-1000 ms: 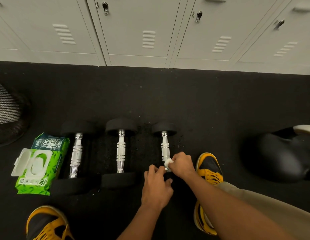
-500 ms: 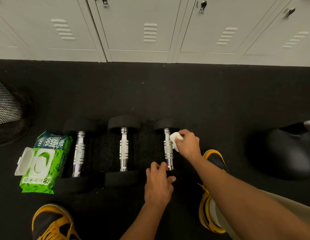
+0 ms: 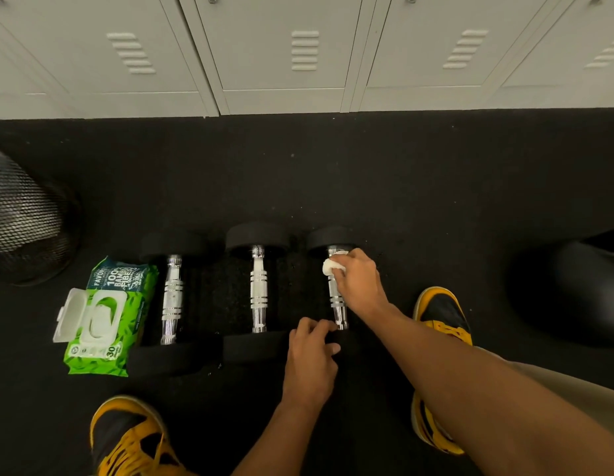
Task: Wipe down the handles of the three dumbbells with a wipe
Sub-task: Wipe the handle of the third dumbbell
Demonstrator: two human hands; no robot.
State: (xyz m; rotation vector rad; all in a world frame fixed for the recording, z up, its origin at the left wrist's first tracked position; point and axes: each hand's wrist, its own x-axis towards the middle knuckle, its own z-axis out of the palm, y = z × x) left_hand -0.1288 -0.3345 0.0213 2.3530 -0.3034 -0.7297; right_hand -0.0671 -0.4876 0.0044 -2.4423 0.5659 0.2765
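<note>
Three dumbbells with chrome handles and black ends lie side by side on the black floor: the left dumbbell (image 3: 171,297), the middle dumbbell (image 3: 258,290) and the right dumbbell (image 3: 337,298). My right hand (image 3: 358,281) grips a crumpled white wipe (image 3: 331,266) against the far end of the right dumbbell's handle. My left hand (image 3: 312,359) rests with curled fingers on that dumbbell's near black end, which it mostly hides.
A green pack of wipes (image 3: 104,317) with its lid flipped open lies left of the dumbbells. A black mesh bin (image 3: 20,218) stands at far left, a dark bag (image 3: 573,286) at right. White lockers (image 3: 298,53) line the back. My yellow-black shoes (image 3: 439,314) flank the row.
My right hand has slid the wipe along the right dumbbell's handle from the near end to the far end. My left hand has stayed on the near weight.
</note>
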